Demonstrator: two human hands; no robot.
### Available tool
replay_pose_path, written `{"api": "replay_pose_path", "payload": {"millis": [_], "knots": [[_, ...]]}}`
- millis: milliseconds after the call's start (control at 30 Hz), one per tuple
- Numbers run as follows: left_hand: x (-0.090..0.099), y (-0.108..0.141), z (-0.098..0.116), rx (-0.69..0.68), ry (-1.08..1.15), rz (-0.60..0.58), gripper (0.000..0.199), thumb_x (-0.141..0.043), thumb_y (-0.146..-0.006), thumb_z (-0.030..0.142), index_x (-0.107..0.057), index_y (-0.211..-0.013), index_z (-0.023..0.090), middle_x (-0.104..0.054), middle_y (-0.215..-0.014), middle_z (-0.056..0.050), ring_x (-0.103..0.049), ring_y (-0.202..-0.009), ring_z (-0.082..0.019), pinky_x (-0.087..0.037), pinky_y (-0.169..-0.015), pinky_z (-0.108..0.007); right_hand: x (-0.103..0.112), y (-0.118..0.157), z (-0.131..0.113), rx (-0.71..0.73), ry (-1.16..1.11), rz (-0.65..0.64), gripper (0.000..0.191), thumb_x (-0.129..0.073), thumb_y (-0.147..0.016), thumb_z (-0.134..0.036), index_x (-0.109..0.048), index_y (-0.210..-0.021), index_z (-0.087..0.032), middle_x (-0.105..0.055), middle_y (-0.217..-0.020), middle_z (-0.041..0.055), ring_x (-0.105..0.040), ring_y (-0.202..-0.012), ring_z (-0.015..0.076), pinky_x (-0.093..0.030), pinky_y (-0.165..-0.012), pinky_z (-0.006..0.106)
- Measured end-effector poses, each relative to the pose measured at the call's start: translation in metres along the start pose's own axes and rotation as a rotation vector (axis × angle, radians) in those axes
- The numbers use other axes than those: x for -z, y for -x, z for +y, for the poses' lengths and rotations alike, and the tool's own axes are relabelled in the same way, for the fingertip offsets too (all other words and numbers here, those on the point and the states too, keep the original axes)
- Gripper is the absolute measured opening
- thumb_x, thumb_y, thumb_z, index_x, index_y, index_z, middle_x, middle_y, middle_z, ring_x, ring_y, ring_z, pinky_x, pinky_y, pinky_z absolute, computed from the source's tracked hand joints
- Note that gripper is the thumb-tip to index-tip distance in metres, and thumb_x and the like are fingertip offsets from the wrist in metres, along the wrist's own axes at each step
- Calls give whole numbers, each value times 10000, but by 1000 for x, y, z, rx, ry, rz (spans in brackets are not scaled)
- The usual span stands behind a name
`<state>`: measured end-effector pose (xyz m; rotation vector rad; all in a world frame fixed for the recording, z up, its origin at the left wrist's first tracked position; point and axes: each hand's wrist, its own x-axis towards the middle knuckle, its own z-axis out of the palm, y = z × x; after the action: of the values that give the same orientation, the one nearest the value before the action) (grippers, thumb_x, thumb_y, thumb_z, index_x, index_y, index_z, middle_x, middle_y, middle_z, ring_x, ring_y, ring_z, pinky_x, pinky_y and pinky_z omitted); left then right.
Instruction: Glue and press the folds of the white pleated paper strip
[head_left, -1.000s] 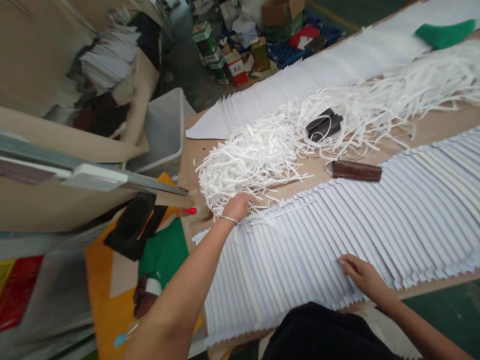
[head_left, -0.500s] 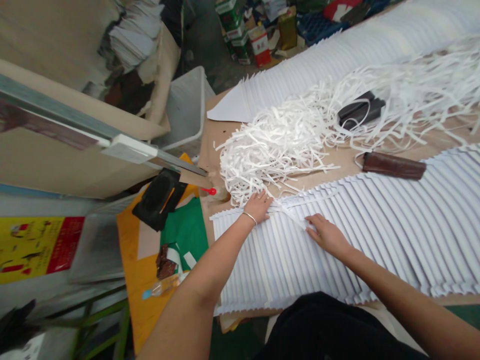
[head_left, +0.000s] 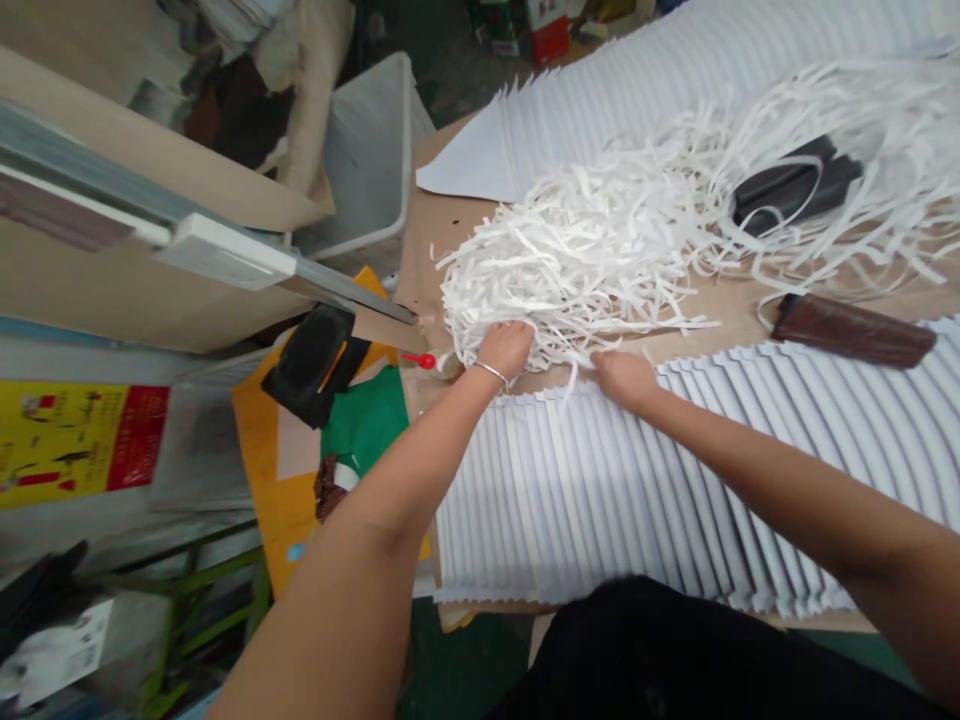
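Note:
At the near-left edge of a tangled pile of white strips (head_left: 585,250), my left hand (head_left: 506,347), with a bangle on its wrist, curls its fingers into the strips. My right hand (head_left: 624,378) is closed just to the right, pinching a loose white strip (head_left: 573,376) that dangles from the fingers. Both hands are above the far edge of a long row of overlapped white paper sheets (head_left: 570,500). The fingertips of both hands are partly hidden.
A second row of white sheets (head_left: 637,110) lies beyond the pile. Dark wrapped blocks (head_left: 802,190) rest among the strips, and a brown one (head_left: 855,330) lies near the front row. Left are a grey bin (head_left: 367,160), a metal rail (head_left: 352,295) and a black object (head_left: 311,365).
Both hands have moved forward from the front row of sheets to the pile's edge. The left fingers, spread before, are now curled. The view has tipped downward.

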<state>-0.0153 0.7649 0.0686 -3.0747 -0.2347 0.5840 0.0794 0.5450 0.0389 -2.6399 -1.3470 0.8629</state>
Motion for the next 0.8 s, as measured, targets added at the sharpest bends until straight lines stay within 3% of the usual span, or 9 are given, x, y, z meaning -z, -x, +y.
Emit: {"api": "replay_pose_path", "payload": {"millis": [100,233,300,400,500,600,700,800], "knots": [[23,-27,-19,82,-9,79,345,-361,-987,124,-634,-1197,94,-640,-1214,-206,-591,-1177,-332,-421,-976,-444,43,-37,28,-60,13,109,321,-434,-986,-306,-634,-1175,-142,-715,-1084,201,-681,-1009,323,-502,-838,402],[41,-48,-35,198,-12,170,390,-307,-989,104,-603,-1240,77,-611,-1262,-237,-550,-1236,-355,-412,-987,-461,83,-66,68,-34,-75,348,539,-515,-910,-275,-474,-1426,-121,-615,-1334,202,-641,-1105,309,-500,-924,424],[42,-51,-40,258,-6,200,397,-299,-985,98,-613,-1229,79,-621,-1247,-234,-550,-1237,-353,-408,-997,-463,87,-63,86,20,-150,521,623,-571,-859,-273,-449,-1451,-121,-580,-1364,198,-630,-1095,299,-497,-944,433],[35,-48,-43,335,34,202,391,-319,-983,118,-630,-1216,78,-633,-1234,-235,-546,-1244,-357,-402,-1018,-473,75,-41,102,-19,-151,660,467,-526,-895,-299,-548,-1330,-132,-627,-1213,184,-620,-1032,292,-487,-919,428],[26,-44,-43,391,77,181,382,-342,-979,148,-645,-1199,76,-638,-1235,-239,-541,-1249,-360,-416,-1015,-469,45,-15,101,-77,-71,449,323,-431,-963,-326,-637,-1132,-146,-672,-1034,157,-627,-935,279,-469,-840,388],[21,-44,-42,422,97,163,382,-352,-974,165,-648,-1200,78,-645,-1233,-233,-556,-1229,-353,-445,-983,-449,12,-7,92,2,-36,159,247,-538,-926,-372,-685,-970,-178,-707,-970,116,-632,-855,242,-445,-768,331],[19,-44,-42,444,107,146,381,-361,-976,191,-643,-1211,89,-651,-1239,-221,-566,-1222,-351,-460,-968,-436,-6,-21,91,11,-41,91,222,-638,-865,-373,-698,-956,-180,-724,-975,106,-627,-840,224,-423,-743,305],[19,-42,-40,462,116,131,355,-389,-981,233,-652,-1187,113,-662,-1228,-204,-580,-1208,-348,-469,-959,-424,-5,-42,102,-62,-53,105,214,-552,-912,-308,-703,-970,-168,-724,-955,116,-621,-831,217,-406,-732,303]]}}
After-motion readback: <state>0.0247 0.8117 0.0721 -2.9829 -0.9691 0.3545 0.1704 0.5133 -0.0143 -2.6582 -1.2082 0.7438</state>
